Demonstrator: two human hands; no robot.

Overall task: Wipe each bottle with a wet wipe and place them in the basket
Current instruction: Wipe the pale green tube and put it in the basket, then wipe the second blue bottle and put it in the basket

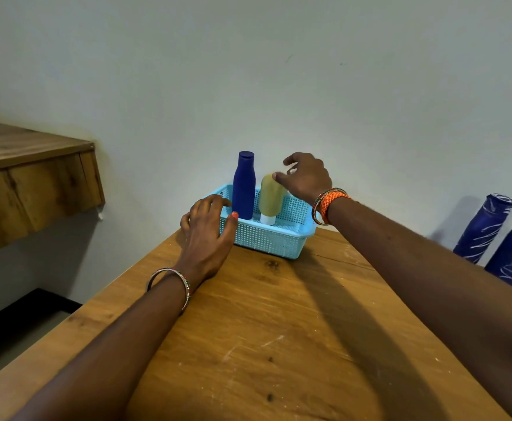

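The light blue mesh basket [274, 235] sits at the far end of the wooden table [279, 329], against the wall. Inside it, a dark blue bottle [244, 185] stands upright; beside it, a mustard-yellow tube [270, 196] stands on its white cap. The right hand [308, 176] hovers over the tube, fingers spread, thumb touching its top, holding nothing. The left hand [206, 230], fingers loosely spread, rests at the basket's near-left rim. Recommended: brace the basket with the left hand and settle the tube fully upright before letting go. No wet wipe is visible.

Wooden table [279, 329]; light-blue basket [279, 238] at far edge.
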